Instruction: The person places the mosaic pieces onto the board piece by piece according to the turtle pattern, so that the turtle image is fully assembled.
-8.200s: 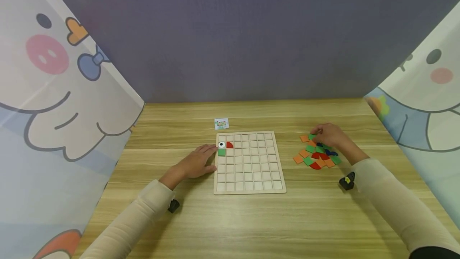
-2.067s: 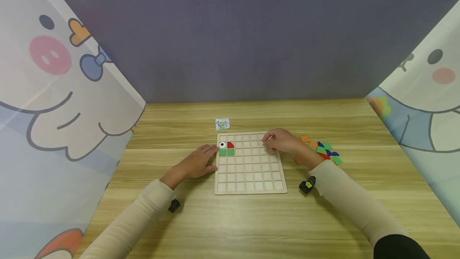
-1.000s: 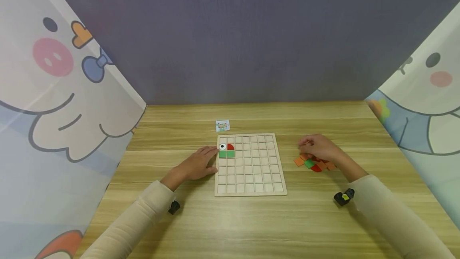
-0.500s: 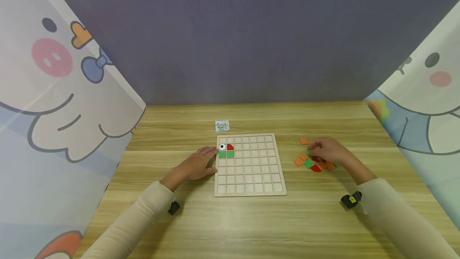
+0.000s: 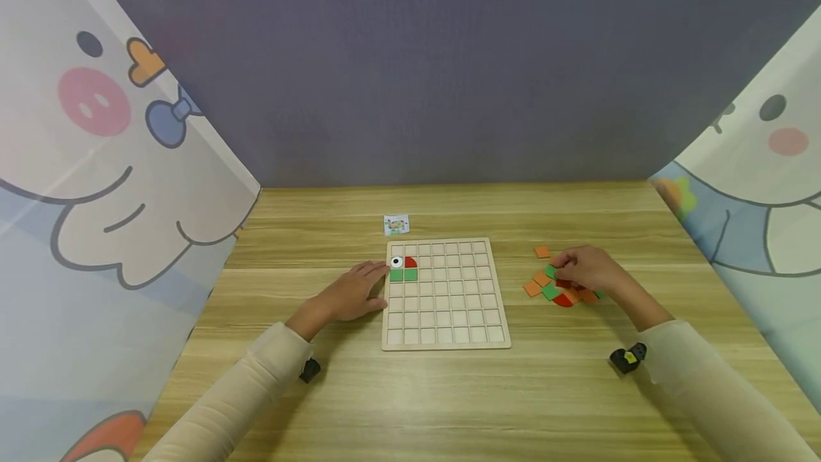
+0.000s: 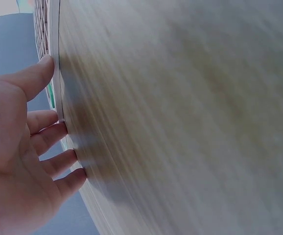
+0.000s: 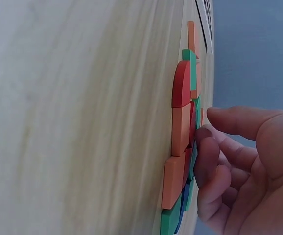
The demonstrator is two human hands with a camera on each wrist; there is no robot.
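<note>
A pale wooden grid board (image 5: 449, 296) lies in the middle of the table. Its upper-left cells hold a white eye tile (image 5: 397, 262), a red quarter-round tile (image 5: 410, 262) and two green square tiles (image 5: 404, 274) side by side. My left hand (image 5: 349, 294) rests at the board's left edge, fingers extended and thumb apart in the left wrist view. On the right, my right hand (image 5: 590, 267) is over a loose pile of tiles, covering part of it. In the right wrist view its fingers are bent at the tiles, the thumb (image 7: 220, 117) apart from them, with no tile showing between.
The pile has orange tiles (image 5: 532, 289), green tiles (image 5: 550, 292) and red quarter-round tiles (image 5: 563, 300); dark blue ones (image 7: 182, 205) show in the right wrist view. A small printed card (image 5: 396, 224) lies behind the board. A grey panel (image 5: 449, 70) stands behind the table.
Since the first frame a second green tile has come onto the board. My right hand went from the board's upper right back to the pile, then slightly rightward. The left hand stayed put.
</note>
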